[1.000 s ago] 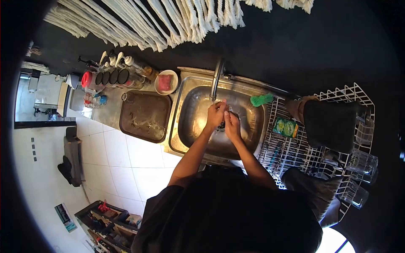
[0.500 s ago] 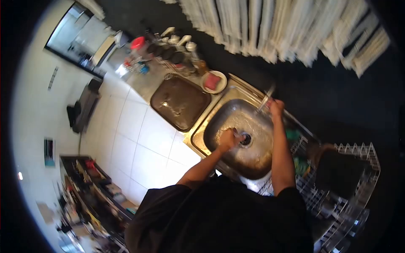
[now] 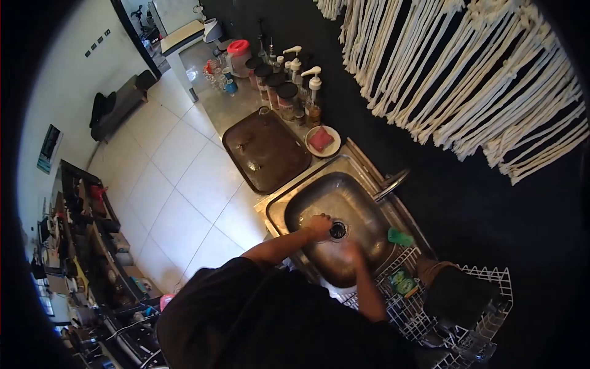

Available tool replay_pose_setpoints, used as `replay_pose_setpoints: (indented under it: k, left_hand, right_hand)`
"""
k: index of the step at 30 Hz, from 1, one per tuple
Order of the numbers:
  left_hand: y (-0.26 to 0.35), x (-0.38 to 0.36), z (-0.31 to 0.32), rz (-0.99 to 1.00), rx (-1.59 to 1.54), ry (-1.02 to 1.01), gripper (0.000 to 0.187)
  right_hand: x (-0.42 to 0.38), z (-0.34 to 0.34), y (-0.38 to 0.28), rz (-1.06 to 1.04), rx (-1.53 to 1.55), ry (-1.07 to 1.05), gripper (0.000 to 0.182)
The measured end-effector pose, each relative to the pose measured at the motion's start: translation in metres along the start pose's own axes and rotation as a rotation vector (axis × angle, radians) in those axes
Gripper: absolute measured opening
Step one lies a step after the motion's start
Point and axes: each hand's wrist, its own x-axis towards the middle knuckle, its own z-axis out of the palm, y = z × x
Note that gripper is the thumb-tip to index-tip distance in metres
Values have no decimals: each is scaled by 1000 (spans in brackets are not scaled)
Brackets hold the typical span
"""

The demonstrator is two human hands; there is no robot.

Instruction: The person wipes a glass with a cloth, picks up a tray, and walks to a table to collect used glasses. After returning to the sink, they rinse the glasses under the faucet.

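My left hand (image 3: pixel 319 226) is low in the metal sink (image 3: pixel 369 215), just beside the drain (image 3: pixel 338 230). Its fingers look curled in, and whatever may be inside them is hidden. Over the near part of the basin, my right hand (image 3: pixel 353 253) is smeared by motion, so its fingers cannot be read. The tap (image 3: pixel 393 184) stands at the back edge of the sink, with neither hand on it. A green sponge or cloth (image 3: pixel 400 237) lies at the basin's right corner.
A dark brown tray (image 3: pixel 267 150) is left of the sink, near a plate (image 3: pixel 335 142) with a pink-red item (image 3: pixel 320 139). Jars (image 3: pixel 287 101) and pump bottles (image 3: pixel 313 92) stand behind. A wire dish rack (image 3: pixel 405 313) sits right; white cords (image 3: pixel 442 80) hang on the wall.
My right hand has left the tap and come down into the sink. My left hand remains near the drain, its fingers more curled. The rippling water in the basin has gone. The view has shifted.
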Motion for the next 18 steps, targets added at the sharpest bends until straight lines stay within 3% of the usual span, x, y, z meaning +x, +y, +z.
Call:
replay_pose_setpoints:
  k: [1,3,4,5,6,7,8,10,12,14,15,18]
  left_hand:
    - [1,4,-1,8,7,25,61]
    - [3,-1,8,-6,-98,353,59]
    - [6,-9,-3,-8,-104,338,59]
    - [13,-17,-31,-199,-588,66,57]
    - [18,-22,-43,-389,-1061,-219,56]
    - [2,3,14,-339,-1363,-176,51]
    - [12,-7,10,-334,-1369,-173,51]
    - [31,-21,-7,-441,-1687,40,43]
    - [34,-10,25,-443,-1770,145,39]
    - [39,-18,30,-380,-1684,317,40]
    - [42,-24,34,-382,-1683,326,40]
    - [31,-38,29,-425,-1600,109,39]
  right_hand:
    - [-9,10,-16,56,-62,-9,19]
    - [-37,51,-38,184,-168,-32,21]
    - [-68,71,-39,280,-213,-39,23]
    - [-92,81,-36,378,-258,-44,24]
    - [-96,82,-46,262,-291,-128,24]
    - [-97,76,-44,209,-278,-164,24]
    - [-95,78,-52,149,-266,-203,25]
    - [-116,114,-84,79,-253,-145,27]
    - [-123,144,-92,6,-235,-95,30]
    - [-126,168,-86,0,219,78,39]
    - [-133,183,-92,-74,303,162,38]
    - [-120,203,-80,-155,365,291,38]
